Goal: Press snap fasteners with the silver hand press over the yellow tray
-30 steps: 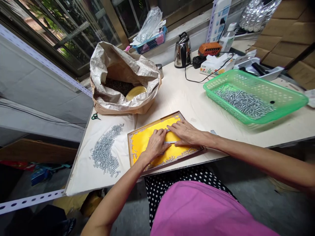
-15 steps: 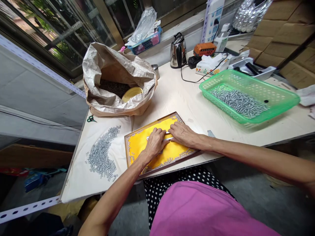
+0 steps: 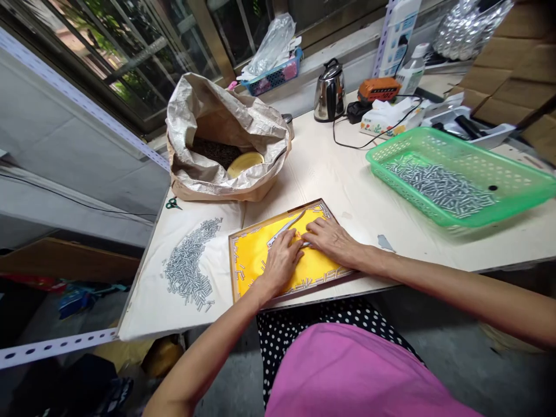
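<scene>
A shallow brown-rimmed tray with a yellow bottom lies before me, and small metal pins line its edges. My left hand rests over the middle of the tray, fingers bent together. My right hand meets it from the right, its fingertips curled close to those of my left. Just beyond my left fingers lies a slim silver tool with a curved, pointed end. A second silver strip shows between the hands. Whatever the fingertips pinch is too small and too covered to make out.
A heap of metal pins lies on white cloth at left, with green-handled scissors beyond it. An open paper sack stands behind the tray. At right are a green basket of pins, a grey scrap and a kettle.
My hands have shifted slightly, and the silver tool's pointed end now shows beyond my left fingers. The whole view has swung a little to the left, moving the scene rightward.
</scene>
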